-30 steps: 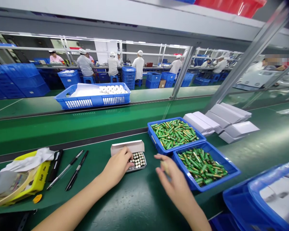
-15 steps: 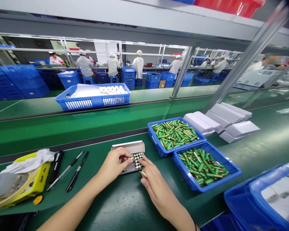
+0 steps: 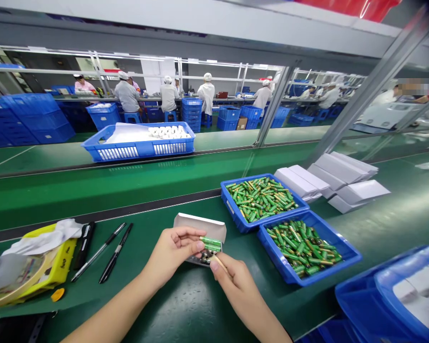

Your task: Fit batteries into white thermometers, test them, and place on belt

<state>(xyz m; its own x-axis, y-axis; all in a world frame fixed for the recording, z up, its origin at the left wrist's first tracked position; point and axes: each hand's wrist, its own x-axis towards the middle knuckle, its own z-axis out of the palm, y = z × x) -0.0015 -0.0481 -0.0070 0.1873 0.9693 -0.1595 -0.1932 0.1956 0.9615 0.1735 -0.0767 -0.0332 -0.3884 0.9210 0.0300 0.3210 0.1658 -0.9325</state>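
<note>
Small white box (image 3: 199, 262): lid (image 3: 214, 227) raised at 12 o'clock; round battery ends (image 3: 204, 257) partly visible inside, remainder hidden by hands. Relative to box: blue tray (image 3: 236, 216) at 2 o'clock and second tray (image 3: 277, 259) at 3 o'clock, both heaped with loose batteries, green. Yellow bin (image 3: 62, 267), 9 o'clock: white cloth (image 3: 53, 237) on top. Blue basket (image 3: 139, 151), 11 o'clock: white parts (image 3: 169, 132).

Left hand (image 3: 173, 247): enters from 8 o'clock; thumb and fingers closed on green batteries (image 3: 210, 243), lying sideways, just over box. Right hand (image 3: 236, 280): from 5 o'clock, thumb and index nearly together at box's near right corner; grip on anything, cannot tell.
</note>
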